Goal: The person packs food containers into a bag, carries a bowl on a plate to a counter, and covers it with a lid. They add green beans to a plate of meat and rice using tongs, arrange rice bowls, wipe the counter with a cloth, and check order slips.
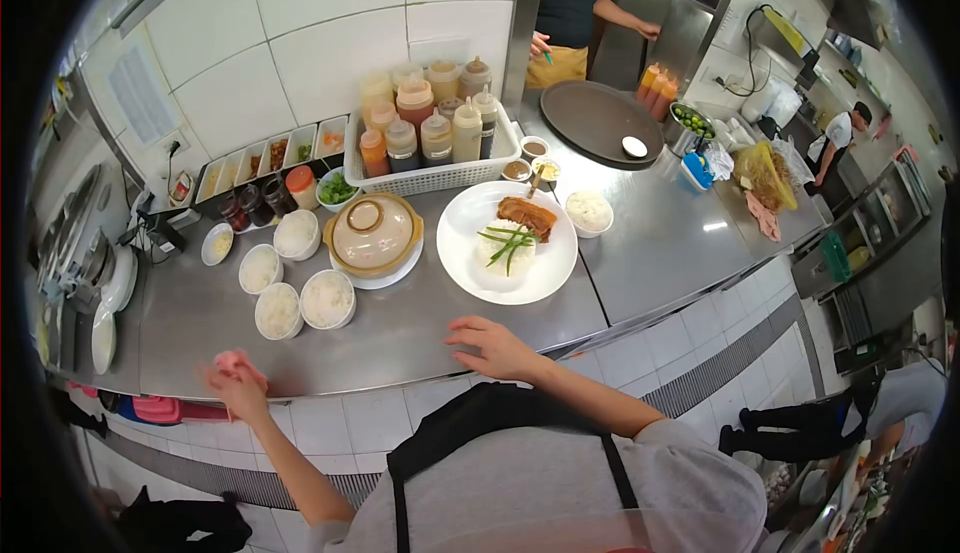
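Observation:
My left hand (240,391) is closed around a crumpled pink cloth (232,361) near the counter's front edge. With fingers apart and nothing in them, my right hand (490,348) hovers over the front of the steel counter. Beyond it lies a white plate (462,263) with a mound of rice (495,253), green beans (518,243) and a browned piece of meat (527,216). A lidded clay pot (375,238) rests on a white plate to the left. Several rice bowls (327,300) stand between the pot and my left hand.
Sauce bottles (436,141) fill a white basket (430,177) at the back. A bowl of rice (589,213) and small sauce cups (534,147) stand right of the plate. A round brown tray (590,118) lies at the pass, where another person's hand (541,46) shows.

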`<state>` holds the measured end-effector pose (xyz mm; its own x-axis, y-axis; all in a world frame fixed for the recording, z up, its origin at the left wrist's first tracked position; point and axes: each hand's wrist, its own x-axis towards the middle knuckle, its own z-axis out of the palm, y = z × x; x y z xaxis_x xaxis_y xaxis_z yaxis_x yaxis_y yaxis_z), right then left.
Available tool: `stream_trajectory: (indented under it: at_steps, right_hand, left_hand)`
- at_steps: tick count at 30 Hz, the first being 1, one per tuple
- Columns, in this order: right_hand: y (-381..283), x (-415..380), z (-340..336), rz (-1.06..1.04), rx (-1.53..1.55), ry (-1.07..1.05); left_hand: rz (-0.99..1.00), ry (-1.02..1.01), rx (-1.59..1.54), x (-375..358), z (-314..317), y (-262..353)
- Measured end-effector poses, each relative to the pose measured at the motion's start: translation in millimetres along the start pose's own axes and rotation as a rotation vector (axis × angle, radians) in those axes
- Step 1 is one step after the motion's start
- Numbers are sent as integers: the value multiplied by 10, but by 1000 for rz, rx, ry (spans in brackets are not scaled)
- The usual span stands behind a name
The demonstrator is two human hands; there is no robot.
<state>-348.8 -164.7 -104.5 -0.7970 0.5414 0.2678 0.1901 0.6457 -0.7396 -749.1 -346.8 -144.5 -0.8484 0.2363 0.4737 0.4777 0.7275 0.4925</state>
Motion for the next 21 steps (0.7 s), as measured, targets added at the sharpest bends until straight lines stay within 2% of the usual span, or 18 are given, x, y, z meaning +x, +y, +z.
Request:
stream_trajectory:
  at_steps: [1,3,5,7,8,10,13,14,16,17,19,20,21]
  right_hand:
    - [-11,18,-52,-29,-61,47]
    - [-87,115,-279,-68,-142,110]
    - [-261,233,-729,-41,-454,480]
    - [-261,217,-1172,59,-451,619]
    - [-290,171,-1337,72,-457,630]
    - [-342,84,-1610,73,-384,795]
    - [-223,-152,-1690,119,-464,825]
    - [-179,-222,-1660,134,-490,828]
    - [-55,-345,-1534,201,-467,811]
    - [-2,-413,-1491,279,-438,786]
    - [62,-487,-1380,280,-444,802]
    - [62,-522,-1346,286,-442,805]
    - [25,-562,-1340,323,-461,851]
  left_hand:
    - [2,15,463,-44,223,-74]
    - [33,-38,516,-143,447,-232]
    - [86,-80,553,-110,557,-147]
    - [-86,-86,553,-155,436,14]
    - [-70,-90,547,-187,480,-77]
    - [-23,291,300,-163,615,-224]
    - [-23,344,161,-232,403,155]
    - [-25,350,149,-257,334,320]
    - [304,316,-141,-329,196,742]
    - [314,317,-159,-429,115,1016]
    - [496,105,-363,-715,-24,1589]
    - [532,89,-396,-871,11,1816]
    - [597,52,-609,-1047,91,2027]
